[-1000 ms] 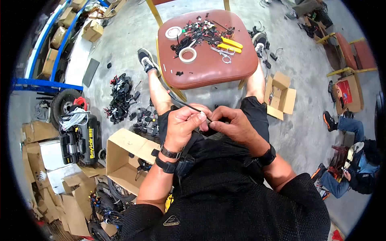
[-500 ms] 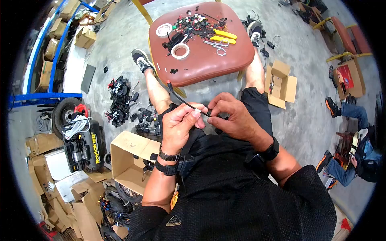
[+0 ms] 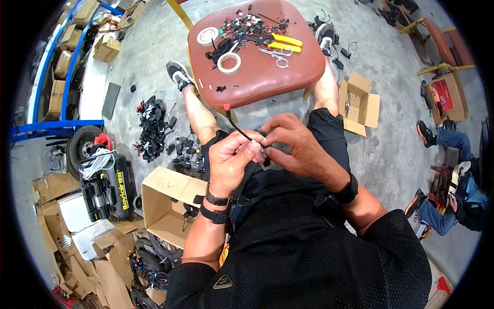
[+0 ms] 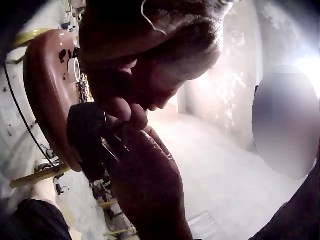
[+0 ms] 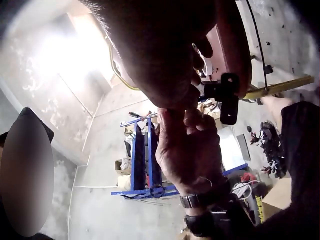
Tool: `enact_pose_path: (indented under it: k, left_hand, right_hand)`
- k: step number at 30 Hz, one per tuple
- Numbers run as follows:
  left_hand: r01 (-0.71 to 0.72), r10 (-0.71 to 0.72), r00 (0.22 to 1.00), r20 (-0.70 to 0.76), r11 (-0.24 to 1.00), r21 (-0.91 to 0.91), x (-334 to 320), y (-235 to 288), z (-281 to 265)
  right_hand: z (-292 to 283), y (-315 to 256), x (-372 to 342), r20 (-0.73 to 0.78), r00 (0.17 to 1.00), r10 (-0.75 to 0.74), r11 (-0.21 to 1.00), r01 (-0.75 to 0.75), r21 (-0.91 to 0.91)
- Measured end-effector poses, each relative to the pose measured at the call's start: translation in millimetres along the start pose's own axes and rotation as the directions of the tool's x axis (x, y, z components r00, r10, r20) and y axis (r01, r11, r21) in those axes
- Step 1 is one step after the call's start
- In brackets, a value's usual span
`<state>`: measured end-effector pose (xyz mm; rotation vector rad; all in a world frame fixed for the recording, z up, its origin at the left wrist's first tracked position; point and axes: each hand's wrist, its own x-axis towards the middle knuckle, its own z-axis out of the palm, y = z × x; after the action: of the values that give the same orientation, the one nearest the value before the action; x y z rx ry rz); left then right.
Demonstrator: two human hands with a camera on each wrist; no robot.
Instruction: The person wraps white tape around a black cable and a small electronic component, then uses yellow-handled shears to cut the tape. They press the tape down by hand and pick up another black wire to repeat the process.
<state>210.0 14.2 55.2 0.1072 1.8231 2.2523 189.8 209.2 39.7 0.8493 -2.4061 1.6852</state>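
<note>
My left hand [image 3: 231, 157] pinches a thin black cable [image 3: 231, 123] between thumb and fingers. The cable's red-tipped end [image 3: 227, 107] sticks up past the hand toward the chair. At the left fingertips the cable carries a small white band. My right hand [image 3: 296, 149] meets the left one there, thumb and fingers pinching the cable just beyond the band. Below the joined fingers hangs a flat black plastic part [image 5: 229, 100] with tabs and a hole, seen in the right wrist view. The fingers hide most of the grip.
In front, a brown chair seat [image 3: 252, 92] bears a heap of small connectors [image 3: 247, 28], tape rolls [image 3: 228, 63], yellow-handled pliers [image 3: 285, 44] and scissors [image 3: 280, 57]. Black parts [image 3: 152, 129] lie piled on the floor at left. Open cardboard boxes [image 3: 172, 180] [image 3: 368, 110] flank the legs.
The head view has shifted slightly. The cable's red tip has swung rightward and stands more upright. My right fingers have spread and lifted a little, staying at the left fingertips.
</note>
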Motion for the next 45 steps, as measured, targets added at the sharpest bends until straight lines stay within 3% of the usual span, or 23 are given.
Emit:
enact_pose_path:
  k: [12,17,20,23,26,30,41,45]
  left_hand:
    - [-0.083,0.084,0.997,-0.001,0.995,0.049,-3.6,0.2,-3.8]
    - [-0.032,0.032,0.999,-0.024,0.999,0.028,-2.4,1.2,-5.5]
    - [-0.024,0.024,1.000,-0.010,1.000,0.004,-3.0,1.7,-2.5]
    - [-0.033,0.034,0.999,0.037,0.999,-0.018,-2.1,5.1,0.3]
    - [-0.037,0.040,0.995,0.090,0.999,-0.035,-1.2,8.6,-0.2]
    - [0.004,0.002,0.996,0.085,0.997,-0.074,1.4,9.1,-0.6]
    - [0.017,-0.020,0.999,-0.031,0.995,-0.097,8.2,-2.2,-7.2]
    - [0.014,-0.017,0.999,-0.043,0.997,-0.075,7.8,-2.4,-9.8]
  right_hand:
    - [3.6,1.7,-2.5,0.046,0.998,0.043,0.999,-0.044,0.013]
    - [2.7,5.0,-7.6,0.044,0.997,0.062,0.997,-0.065,0.051]
    - [3.1,7.0,-9.6,0.075,0.982,0.176,0.976,-0.184,0.117]
    - [9.2,16.1,-13.2,0.156,0.928,0.340,0.857,-0.373,0.355]
    - [20.1,36.3,-22.5,0.338,0.871,0.356,0.458,-0.478,0.750]
    - [8.3,31.6,-16.8,0.567,0.756,0.328,0.373,-0.655,0.657]
    - [19.6,36.7,-18.7,0.387,0.800,0.459,0.433,-0.581,0.689]
    - [18.8,37.6,-17.2,0.426,0.791,0.439,0.442,-0.604,0.664]
